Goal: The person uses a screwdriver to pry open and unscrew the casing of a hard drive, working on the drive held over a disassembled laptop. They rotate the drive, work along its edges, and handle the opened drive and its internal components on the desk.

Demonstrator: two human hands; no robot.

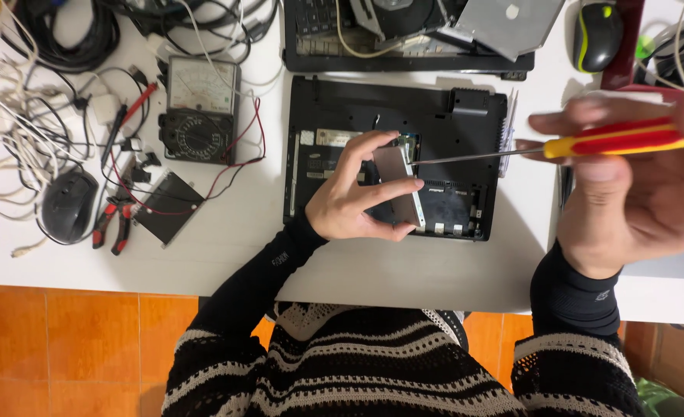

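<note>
My left hand [357, 197] grips a flat silver drive [401, 185] on edge over the open bay of an upturned black laptop [334, 116]. My right hand [635, 185] holds a red and yellow screwdriver [612, 140]. Its thin metal shaft reaches left, and the tip meets the drive's upper edge near my left fingertips.
A second opened laptop [319, 35] lies behind. An analog multimeter [201, 108], red-handled pliers [109, 224], a small black panel [168, 207], a black mouse [68, 205] and tangled cables [18, 100] fill the left of the white table [226, 247]. Another mouse [597, 35] sits far right.
</note>
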